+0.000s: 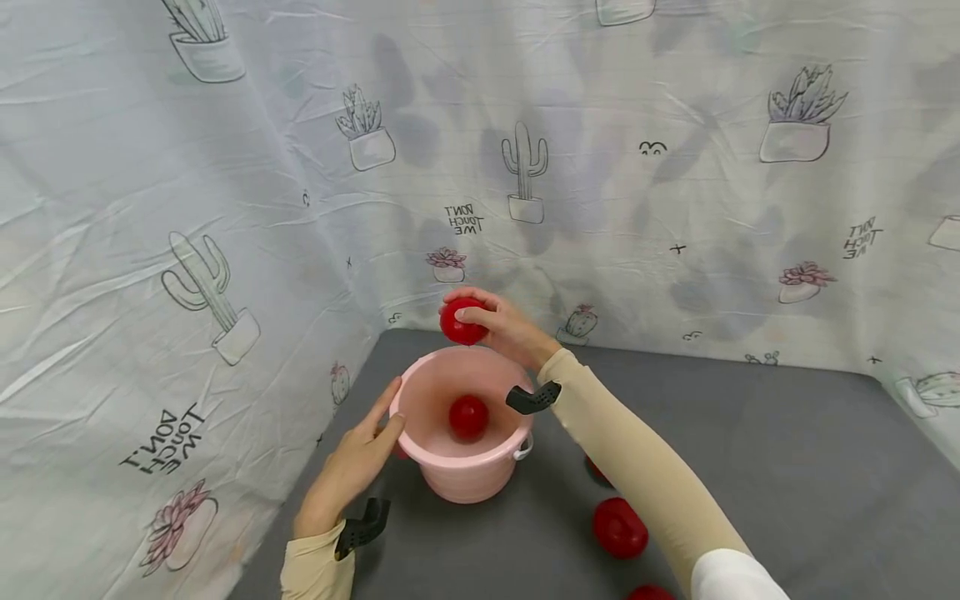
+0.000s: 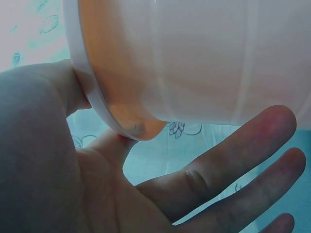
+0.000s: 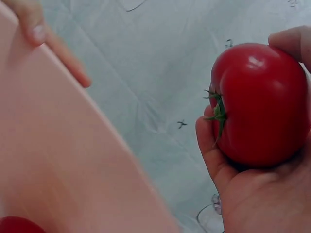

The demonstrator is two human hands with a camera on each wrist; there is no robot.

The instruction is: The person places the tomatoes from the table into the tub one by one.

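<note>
Here, pink bucket (image 1: 468, 482), red tomato (image 1: 468, 417) inside.

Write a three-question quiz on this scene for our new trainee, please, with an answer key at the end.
1. Multiple choice: What is the right hand holding? (a) a white handle, (b) a red tomato, (c) a folded cloth.
2. True or false: The pink bucket has nothing inside it.
3. Fill in the blank: The left hand holds the bucket by its ____.

Key: 1. (b). 2. False; a round red thing lies inside. 3. Rim.
</note>
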